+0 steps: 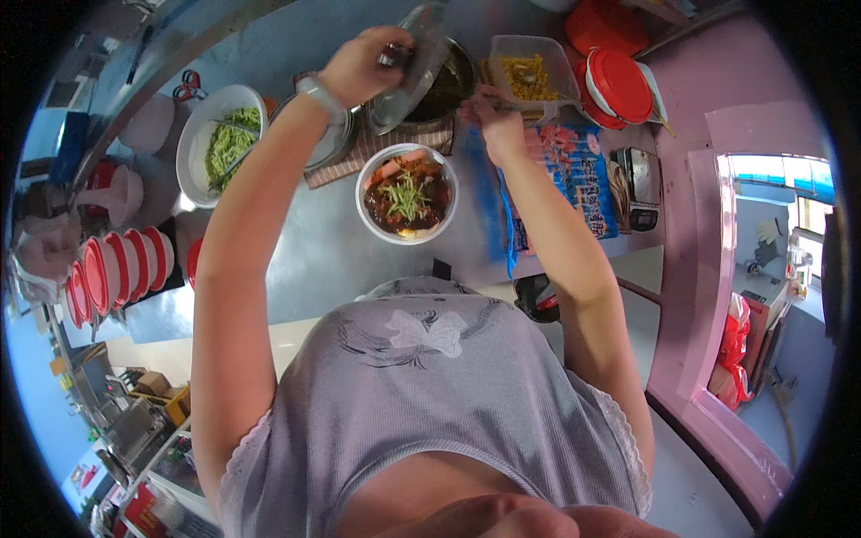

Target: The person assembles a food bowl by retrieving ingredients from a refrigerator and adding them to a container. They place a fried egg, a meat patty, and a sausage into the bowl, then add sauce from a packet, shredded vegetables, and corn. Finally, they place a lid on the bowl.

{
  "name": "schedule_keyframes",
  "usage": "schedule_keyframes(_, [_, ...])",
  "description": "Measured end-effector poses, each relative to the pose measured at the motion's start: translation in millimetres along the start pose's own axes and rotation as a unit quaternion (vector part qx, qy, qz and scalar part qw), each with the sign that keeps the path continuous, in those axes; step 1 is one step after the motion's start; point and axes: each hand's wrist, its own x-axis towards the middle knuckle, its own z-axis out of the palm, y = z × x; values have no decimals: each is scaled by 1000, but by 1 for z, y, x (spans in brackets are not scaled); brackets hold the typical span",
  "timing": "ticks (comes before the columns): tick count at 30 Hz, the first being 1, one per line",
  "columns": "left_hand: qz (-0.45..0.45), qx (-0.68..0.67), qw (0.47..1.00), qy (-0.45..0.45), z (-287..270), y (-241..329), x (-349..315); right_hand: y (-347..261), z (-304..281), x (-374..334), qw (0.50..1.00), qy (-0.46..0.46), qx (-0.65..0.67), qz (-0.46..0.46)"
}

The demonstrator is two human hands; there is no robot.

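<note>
My left hand [363, 70] is closed on the dark knob of a glass pot lid [395, 109], holding it tilted up beside a dark pot [455, 82]. At the pot's right side, my right hand [493, 115] has its fingers pinched together. A thin handle seems to be in them, but I cannot make out what it belongs to. Between my forearms stands a round white bowl [361, 202] with dark sauce, pinkish sausage pieces and green shreds on top. The pot's contents are dark and hard to see.
At the left is a white bowl [186, 152] of green shreds with tongs in it. Stacked red-and-white bowls [117, 269] stand nearer. On the right are a clear tub of corn [527, 79], red lids [619, 85] and a blue sausage package [583, 188]. A striped cloth [341, 161] lies under the pot.
</note>
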Motion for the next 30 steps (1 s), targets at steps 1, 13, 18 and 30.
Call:
schedule_keyframes(1, [5,139,989,-43,6,0,19,-1,-2,-4,1000,-2,-3,24])
schedule_keyframes(13, [-44,376,909,-174,46,-24,39,-77,-108,-18,867,213,-422,-156])
schedule_keyframes(18, [-16,358,923,-137,47,-4,25,-48,-147,56,793,183,-543,-207])
schedule_keyframes(30, [28,425,862,-277,117,40,91,-66,-116,52,791,-28,-555,-255])
